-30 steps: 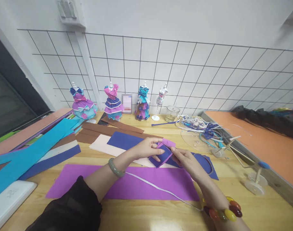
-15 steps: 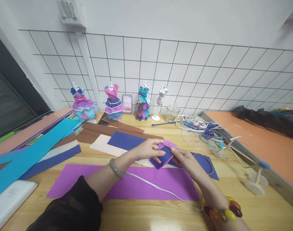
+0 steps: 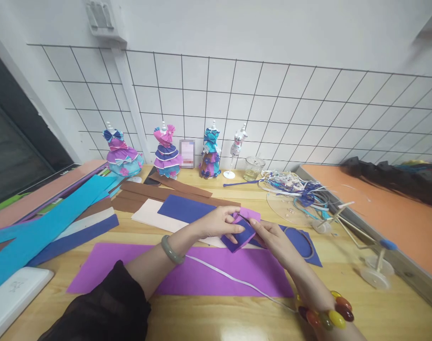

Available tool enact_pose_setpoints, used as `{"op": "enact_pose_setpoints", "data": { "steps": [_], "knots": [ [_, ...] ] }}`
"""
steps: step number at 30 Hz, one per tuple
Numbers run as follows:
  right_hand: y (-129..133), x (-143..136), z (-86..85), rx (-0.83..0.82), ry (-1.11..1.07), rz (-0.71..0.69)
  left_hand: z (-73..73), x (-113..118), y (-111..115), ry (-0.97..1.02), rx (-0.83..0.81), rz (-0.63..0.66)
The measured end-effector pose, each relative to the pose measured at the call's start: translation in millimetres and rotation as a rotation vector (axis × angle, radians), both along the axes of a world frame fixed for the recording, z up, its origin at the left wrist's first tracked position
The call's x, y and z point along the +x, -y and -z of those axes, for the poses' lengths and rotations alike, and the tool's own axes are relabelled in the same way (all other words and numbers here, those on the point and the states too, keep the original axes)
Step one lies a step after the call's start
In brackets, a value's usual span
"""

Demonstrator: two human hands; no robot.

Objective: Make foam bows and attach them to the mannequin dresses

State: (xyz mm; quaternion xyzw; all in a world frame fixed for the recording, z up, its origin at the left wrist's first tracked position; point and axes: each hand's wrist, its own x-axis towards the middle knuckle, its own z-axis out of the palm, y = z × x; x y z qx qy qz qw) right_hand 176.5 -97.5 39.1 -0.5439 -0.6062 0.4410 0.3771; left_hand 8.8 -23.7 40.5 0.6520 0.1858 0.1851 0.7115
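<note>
My left hand [image 3: 225, 222] is closed on a folded blue and purple piece of crepe paper [image 3: 233, 240], pinching it between thumb and fingers. Opposite it, my right hand [image 3: 269, 237] is closed around a thin dark pointed tool [image 3: 243, 218]. The tool lies along the upper edge of the folded piece; its handle is hidden in my fingers, and I cannot make out its exact kind. A lighter purple flap [image 3: 250, 214] shows behind the tool. Beneath my forearms a wide purple sheet [image 3: 223, 279] lies flat, with a white ribbon [image 3: 230, 274] across it.
Blue [image 3: 184, 208], cream and brown strips lie behind my hands. Small dress forms stand along the wall, several dressed [image 3: 168, 154] and one undressed [image 3: 238, 142]. On the right are a ribbon pile [image 3: 294, 182], a wire stand [image 3: 358, 241] and a glass cup [image 3: 254, 168].
The dark tool shows more clearly along the folded piece's edge, and my right hand has shifted very slightly. My left hand keeps its hold.
</note>
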Motion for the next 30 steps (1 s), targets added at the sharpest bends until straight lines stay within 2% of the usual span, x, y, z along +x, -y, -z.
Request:
{"op": "enact_pose_setpoints", "data": {
  "steps": [7,10,13,16,20,23,25,27,28,30],
  "knots": [
    [2,-3,-4.4,0.031,-0.010,0.056,-1.5,-3,0,-0.056,-0.008,-0.028],
    [-1,-1,-1.9,0.035,-0.023,0.144,-2.7,-2,0,-0.060,-0.040,-0.035],
    [-7,8,6.4,0.069,0.013,0.266,-3.7,-1,-1,-0.097,-0.074,-0.099],
    [-17,22,19.2,0.142,0.226,0.343,-5.0,0,-1,-0.092,-0.120,-0.191],
    [-24,34,36.6,0.036,0.708,0.344,-6.4,1,0,-0.033,-0.184,-0.233],
    [-23,36,43.5,0.009,0.847,0.354,-6.9,2,0,0.011,-0.234,-0.241],
    [-21,34,41.9,0.081,0.900,0.400,-7.3,2,0,0.042,-0.254,-0.245],
    [-18,29,34.6,0.227,0.883,0.477,-7.6,1,0,0.059,-0.260,-0.252],
    [-17,26,29.3,0.306,0.809,0.501,-7.7,1,0,0.061,-0.258,-0.253],
    [-13,17,17.3,0.395,0.529,0.446,-7.3,2,1,0.049,-0.244,-0.251]
  ]
}}
